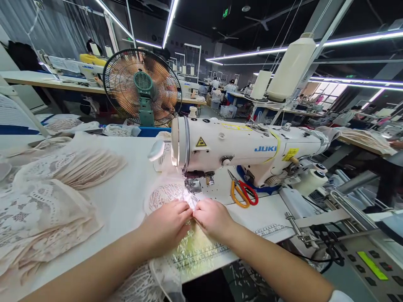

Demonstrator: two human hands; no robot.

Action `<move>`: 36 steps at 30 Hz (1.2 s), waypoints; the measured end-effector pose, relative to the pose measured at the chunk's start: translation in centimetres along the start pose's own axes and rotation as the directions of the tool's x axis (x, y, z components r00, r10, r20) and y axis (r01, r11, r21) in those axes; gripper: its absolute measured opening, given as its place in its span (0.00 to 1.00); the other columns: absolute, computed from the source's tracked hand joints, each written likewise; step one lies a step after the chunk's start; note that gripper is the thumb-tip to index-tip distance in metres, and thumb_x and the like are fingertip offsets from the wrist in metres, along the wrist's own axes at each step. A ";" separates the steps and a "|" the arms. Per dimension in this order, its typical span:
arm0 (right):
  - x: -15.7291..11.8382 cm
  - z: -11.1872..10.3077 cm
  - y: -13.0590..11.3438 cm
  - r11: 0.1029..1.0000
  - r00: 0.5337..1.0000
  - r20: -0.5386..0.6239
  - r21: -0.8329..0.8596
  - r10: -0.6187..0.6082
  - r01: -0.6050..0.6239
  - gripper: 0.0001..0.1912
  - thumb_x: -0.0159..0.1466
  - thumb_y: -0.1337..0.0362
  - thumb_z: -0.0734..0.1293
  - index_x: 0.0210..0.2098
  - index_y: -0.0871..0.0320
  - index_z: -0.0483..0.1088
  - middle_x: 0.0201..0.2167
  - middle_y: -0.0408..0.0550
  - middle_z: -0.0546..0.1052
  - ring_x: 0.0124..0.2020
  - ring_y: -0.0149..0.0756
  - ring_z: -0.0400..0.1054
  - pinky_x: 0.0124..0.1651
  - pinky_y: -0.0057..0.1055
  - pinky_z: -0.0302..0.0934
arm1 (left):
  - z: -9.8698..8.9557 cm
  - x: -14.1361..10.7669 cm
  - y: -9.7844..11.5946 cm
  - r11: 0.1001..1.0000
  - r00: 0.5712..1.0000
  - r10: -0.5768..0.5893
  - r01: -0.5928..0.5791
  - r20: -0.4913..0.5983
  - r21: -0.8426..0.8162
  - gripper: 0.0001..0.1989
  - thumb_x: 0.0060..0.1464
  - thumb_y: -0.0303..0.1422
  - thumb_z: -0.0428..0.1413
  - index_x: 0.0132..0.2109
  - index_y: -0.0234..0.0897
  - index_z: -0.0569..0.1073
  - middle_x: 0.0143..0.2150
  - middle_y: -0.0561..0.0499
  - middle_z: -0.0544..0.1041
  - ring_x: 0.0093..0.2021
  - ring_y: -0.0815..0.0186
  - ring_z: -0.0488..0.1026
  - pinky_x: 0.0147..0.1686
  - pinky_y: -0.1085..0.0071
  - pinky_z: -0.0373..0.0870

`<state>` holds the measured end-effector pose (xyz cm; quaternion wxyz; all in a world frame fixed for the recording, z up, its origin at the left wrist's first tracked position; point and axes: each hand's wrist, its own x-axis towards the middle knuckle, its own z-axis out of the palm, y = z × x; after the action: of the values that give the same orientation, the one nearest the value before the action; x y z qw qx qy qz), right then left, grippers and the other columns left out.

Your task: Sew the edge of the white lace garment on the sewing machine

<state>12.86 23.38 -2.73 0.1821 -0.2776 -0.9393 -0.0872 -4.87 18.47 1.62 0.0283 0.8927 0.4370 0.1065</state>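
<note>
Both hands meet just in front of the needle of a white sewing machine (233, 142). My left hand (170, 222) is closed, its fingertips pinching pale lace fabric (165, 193) close to the lit presser foot (192, 184). Against it, my right hand (212, 218) pinches the edge of the same piece. Part of the lace lies flat left of the needle; more of it hangs over the table's front edge below my left forearm. What exactly sits between the fingertips is partly hidden by the fingers.
Scissors (243, 192) with orange and red handles lie under the machine arm. Stacked lace pieces (53, 201) cover the table's left side. A fan (143, 88) stands behind. Thread cones (291, 69) rise at right, above a control panel (371, 264). A printed ruler (204, 255) runs along the front edge.
</note>
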 end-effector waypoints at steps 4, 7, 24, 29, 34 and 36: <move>0.0 0.0 -0.3 0.999 0.998 -0.039 0.009 0.039 -0.038 0.09 0.60 0.68 0.65 0.24 0.58 0.68 0.26 0.43 0.70 0.28 0.32 0.55 0.26 0.30 0.44 | 1.0 -0.5 -0.9 0.993 0.990 0.107 -0.102 -0.093 0.053 0.13 0.61 0.26 0.44 0.42 0.34 0.73 0.41 0.44 0.75 0.39 0.61 0.71 0.40 0.63 0.70; -0.2 0.1 -0.4 0.999 0.996 -0.066 0.001 0.054 -0.054 0.08 0.60 0.70 0.64 0.24 0.59 0.66 0.25 0.43 0.70 0.28 0.31 0.56 0.25 0.29 0.43 | 1.2 -0.4 -2.2 0.984 0.977 0.171 -0.162 -0.124 0.079 0.15 0.62 0.26 0.42 0.42 0.36 0.74 0.42 0.45 0.75 0.40 0.62 0.71 0.42 0.63 0.69; -0.2 -0.6 -0.8 0.993 0.994 0.009 0.029 0.110 -0.110 0.04 0.60 0.70 0.61 0.33 0.60 0.68 0.26 0.45 0.68 0.27 0.33 0.58 0.26 0.30 0.47 | 1.2 1.1 -7.2 0.967 0.976 0.216 -0.215 0.007 0.139 0.20 0.59 0.21 0.42 0.52 0.40 0.72 0.51 0.43 0.74 0.52 0.58 0.69 0.58 0.50 0.58; -0.3 -0.6 -0.7 0.992 0.994 0.029 0.064 0.104 -0.106 0.05 0.60 0.69 0.60 0.34 0.60 0.68 0.27 0.46 0.68 0.28 0.34 0.57 0.26 0.30 0.48 | 0.6 1.8 -7.9 0.966 0.979 0.200 -0.204 0.046 0.155 0.19 0.61 0.22 0.42 0.53 0.39 0.71 0.51 0.43 0.75 0.54 0.57 0.68 0.59 0.50 0.56; -0.3 -0.6 -0.6 0.992 0.995 0.020 0.075 0.102 -0.103 0.05 0.60 0.69 0.61 0.35 0.59 0.68 0.27 0.45 0.67 0.28 0.34 0.58 0.26 0.30 0.49 | 0.3 2.4 -8.6 0.958 0.980 0.190 -0.197 0.054 0.210 0.20 0.60 0.21 0.42 0.52 0.36 0.73 0.49 0.41 0.76 0.53 0.55 0.69 0.59 0.48 0.56; -0.3 -0.6 -0.6 0.991 0.994 0.024 0.079 0.106 -0.108 0.05 0.60 0.69 0.61 0.35 0.60 0.68 0.26 0.45 0.67 0.28 0.34 0.58 0.26 0.30 0.48 | 0.3 2.5 -9.0 0.956 0.982 0.181 -0.190 0.058 0.222 0.20 0.60 0.20 0.42 0.52 0.36 0.73 0.48 0.41 0.76 0.53 0.55 0.69 0.59 0.47 0.55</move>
<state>12.99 22.57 -2.32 0.1882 -0.3208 -0.9275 -0.0370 -10.27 26.01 0.48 -0.0757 0.9289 0.3601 0.0415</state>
